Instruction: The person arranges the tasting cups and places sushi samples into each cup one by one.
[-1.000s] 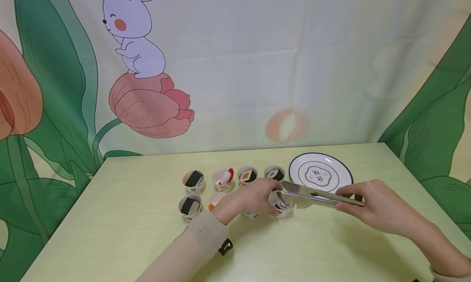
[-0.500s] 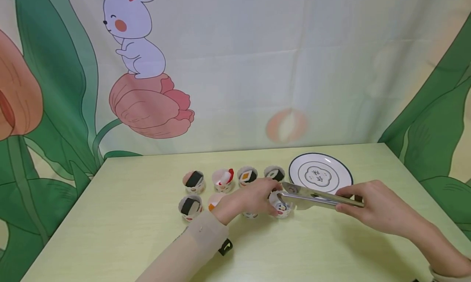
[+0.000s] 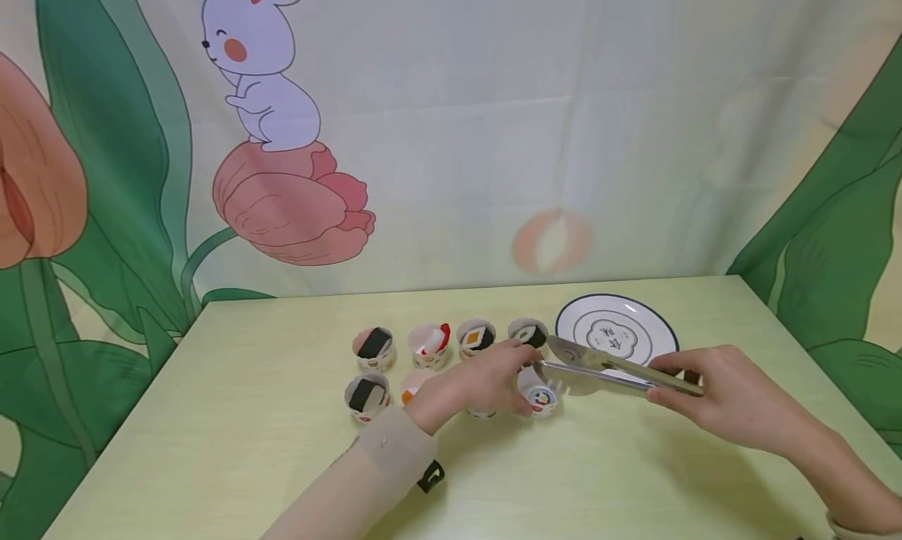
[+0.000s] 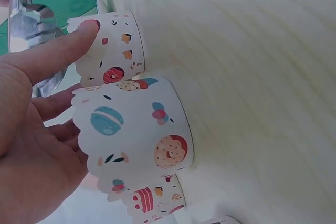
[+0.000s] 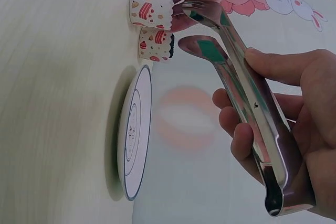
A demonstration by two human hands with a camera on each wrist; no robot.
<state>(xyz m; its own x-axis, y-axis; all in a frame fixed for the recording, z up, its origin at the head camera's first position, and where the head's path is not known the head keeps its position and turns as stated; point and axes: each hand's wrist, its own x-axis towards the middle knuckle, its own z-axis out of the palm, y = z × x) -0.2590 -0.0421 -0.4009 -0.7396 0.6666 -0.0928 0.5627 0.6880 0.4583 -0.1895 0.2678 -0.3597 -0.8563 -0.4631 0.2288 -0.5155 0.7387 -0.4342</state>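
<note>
My left hand (image 3: 486, 377) grips a printed paper baking cup (image 3: 541, 403) at the front right of two rows of cups. In the left wrist view its thumb presses on that cup's wall (image 4: 116, 48), and a nearer printed cup (image 4: 136, 135) stands beside the palm. My right hand (image 3: 719, 391) holds metal tongs (image 3: 637, 370) by the arms. In the right wrist view the fork-shaped tip and the spoon-shaped tip of the tongs (image 5: 252, 100) stand apart, close to the gripped cup's scalloped rim, with nothing visible between them.
A white plate (image 3: 651, 340) with a dark blue rim lies behind the tongs. More paper cups hold sushi-like pieces, among them a back left cup (image 3: 375, 352) and a back right cup (image 3: 528, 333). A printed curtain (image 3: 451, 133) hangs behind the table (image 3: 232, 430).
The tongs' tips have spread wider apart and shifted slightly up at the cup. The left hand keeps its grip on the cup. The head view has shifted slightly.
</note>
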